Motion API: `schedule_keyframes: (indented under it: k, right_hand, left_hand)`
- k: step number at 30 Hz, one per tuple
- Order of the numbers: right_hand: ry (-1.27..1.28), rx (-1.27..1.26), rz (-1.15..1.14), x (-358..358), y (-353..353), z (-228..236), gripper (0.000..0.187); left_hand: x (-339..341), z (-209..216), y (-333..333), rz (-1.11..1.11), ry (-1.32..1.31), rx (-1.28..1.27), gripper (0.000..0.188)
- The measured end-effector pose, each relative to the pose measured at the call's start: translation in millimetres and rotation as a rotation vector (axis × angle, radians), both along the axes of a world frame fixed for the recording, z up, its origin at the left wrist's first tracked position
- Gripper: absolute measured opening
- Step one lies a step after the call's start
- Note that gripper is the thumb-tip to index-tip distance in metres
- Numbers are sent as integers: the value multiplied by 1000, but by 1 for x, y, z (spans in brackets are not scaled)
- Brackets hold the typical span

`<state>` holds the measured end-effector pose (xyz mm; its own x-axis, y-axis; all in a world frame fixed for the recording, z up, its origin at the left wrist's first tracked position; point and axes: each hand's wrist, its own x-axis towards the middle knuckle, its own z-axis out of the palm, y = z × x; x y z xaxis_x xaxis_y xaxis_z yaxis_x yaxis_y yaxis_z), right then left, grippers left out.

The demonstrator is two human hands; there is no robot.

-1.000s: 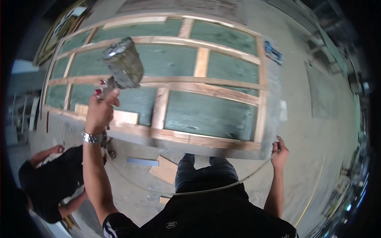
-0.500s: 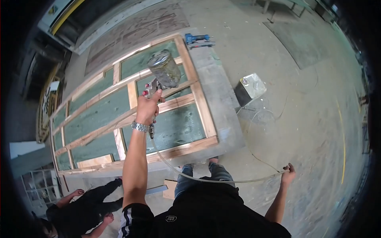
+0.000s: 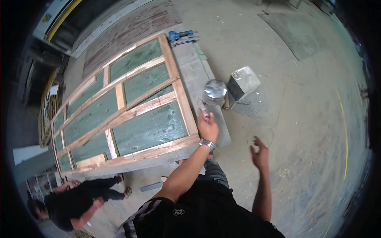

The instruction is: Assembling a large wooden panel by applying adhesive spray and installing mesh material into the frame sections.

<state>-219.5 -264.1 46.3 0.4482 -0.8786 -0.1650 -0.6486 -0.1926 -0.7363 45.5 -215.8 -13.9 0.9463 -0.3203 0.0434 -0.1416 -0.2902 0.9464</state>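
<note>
Left hand point(image 3: 207, 127) raised, arm extended forward, fingers clamped on spray gun point(image 3: 211, 98) grip, over right edge of wooden frame panel point(image 3: 131, 115). Gun's long axis runs away from the person, metal cup point(image 3: 215, 89) at far end; nozzle hard to make out. Right hand point(image 3: 260, 152) lifted, fingers apart, empty, thin hose loop barely visible. Metal can point(image 3: 243, 81) on floor near cup.

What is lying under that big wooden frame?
Green panels show between the bars of the wooden frame, and a grey slab sticks out past its right edge. What lies beneath the panels is covered.
</note>
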Motion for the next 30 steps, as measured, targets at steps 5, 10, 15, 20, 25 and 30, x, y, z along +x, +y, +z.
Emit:
schedule_keyframes:
  k: [5,10,15,20,25,30]
  right_hand:
    - [-158,43,340,107,40,-50,46]
    - [-266,-107,201,130,69,-93,44]
    - [-233,-219,199,138,71,-105,44]
    - [-149,-248,208,133,61,-109,43]
    - [-218,-302,180,143,60,-101,41]
    - [-176,-107,137,144,64,-91,36]
  left_hand:
    - [-42,-10,-3,-127,136,176,73]
    - [-55,-27,12,-69,24,292,64]
    - [-35,-17,25,-238,162,415,72]
    - [-26,18,39,-439,161,498,77]
    - [-11,44,72,-577,-49,412,68]
    - [20,64,133,-631,-74,300,54]
